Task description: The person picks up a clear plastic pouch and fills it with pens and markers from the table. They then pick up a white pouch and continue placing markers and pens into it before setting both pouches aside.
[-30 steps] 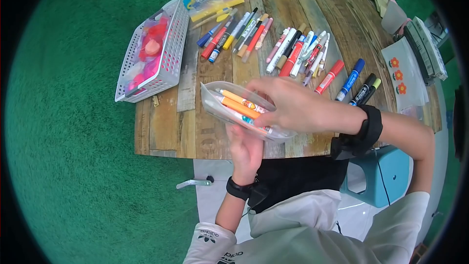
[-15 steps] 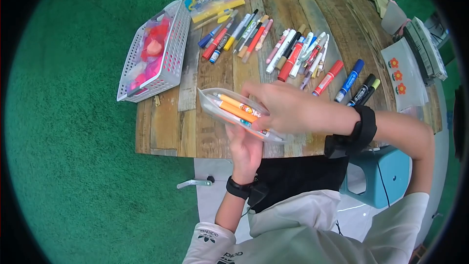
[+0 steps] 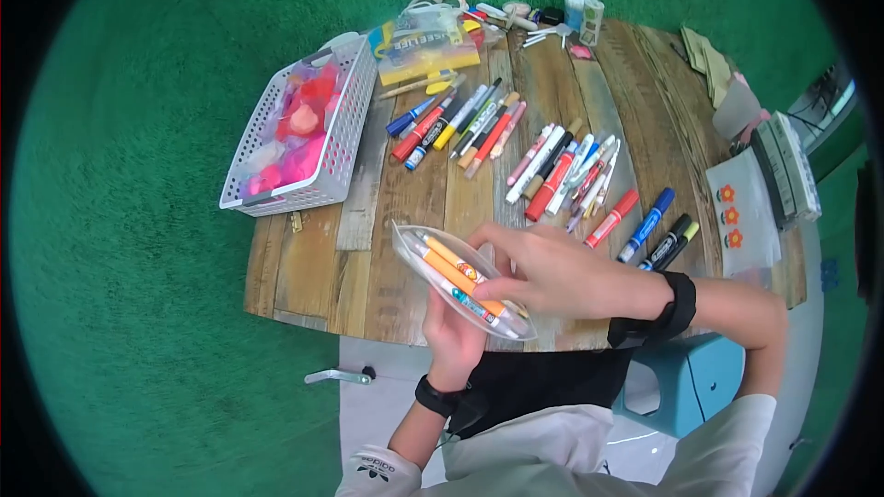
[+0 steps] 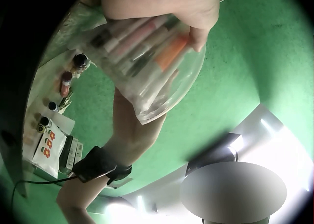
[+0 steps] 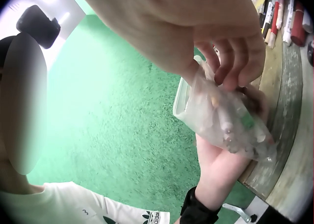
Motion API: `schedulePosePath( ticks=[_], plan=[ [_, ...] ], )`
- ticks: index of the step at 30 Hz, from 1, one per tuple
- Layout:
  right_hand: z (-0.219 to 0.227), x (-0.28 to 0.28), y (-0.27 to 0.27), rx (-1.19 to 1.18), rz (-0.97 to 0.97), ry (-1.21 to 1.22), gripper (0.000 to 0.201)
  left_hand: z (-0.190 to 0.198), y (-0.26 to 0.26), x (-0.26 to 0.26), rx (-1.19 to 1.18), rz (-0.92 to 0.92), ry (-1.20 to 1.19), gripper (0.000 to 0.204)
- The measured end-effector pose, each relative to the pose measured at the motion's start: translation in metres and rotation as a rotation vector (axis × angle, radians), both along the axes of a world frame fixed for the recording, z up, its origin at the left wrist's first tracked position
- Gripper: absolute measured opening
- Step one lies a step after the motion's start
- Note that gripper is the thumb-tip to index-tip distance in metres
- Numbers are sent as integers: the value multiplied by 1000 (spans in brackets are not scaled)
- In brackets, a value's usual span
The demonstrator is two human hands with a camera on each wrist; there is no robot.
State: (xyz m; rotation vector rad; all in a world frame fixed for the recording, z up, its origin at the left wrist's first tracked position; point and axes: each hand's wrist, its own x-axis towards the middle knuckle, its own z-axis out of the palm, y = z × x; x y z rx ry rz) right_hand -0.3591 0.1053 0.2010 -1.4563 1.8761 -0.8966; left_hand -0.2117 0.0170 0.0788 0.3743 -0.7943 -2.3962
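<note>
A translucent zip pouch is held mouth-up over the table's front edge. Inside lie several pens, among them an orange marker on top. My left hand holds the pouch from below; in the left wrist view its thumb grips the pouch's side. From the right, my right hand grips the pouch at its mouth. Its index finger is at the far rim and its thumb lies across the pens at the opening. In the right wrist view the other fingers curl by the plastic.
Markers lie on the wooden table in two groups, with loose markers to the right. A white basket of pink items stands left. Farther back is a yellow-edged bag. A flower-printed sheet lies right; a blue stool stands below.
The head view has tilted, so the table and hands appear lower. The pouch slants more steeply and shows more of the pens. Both hands keep their hold on it.
</note>
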Motion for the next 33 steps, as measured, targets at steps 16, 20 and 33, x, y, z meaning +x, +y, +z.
schedulePosePath(
  ticks=[16, 20, 33],
  plan=[
    [-44, -176, -108, -106, 81, 885, 7, -10, -2, -1, 406, 86, -15, 55],
    [-52, -177, -125, -137, 117, 898, 10, -8, -2, 0, 426, 34, -43, 53],
    [-45, -188, -123, -100, 71, 828, 17, -8, -1, -1, 505, 31, -46, 56]
  ],
)
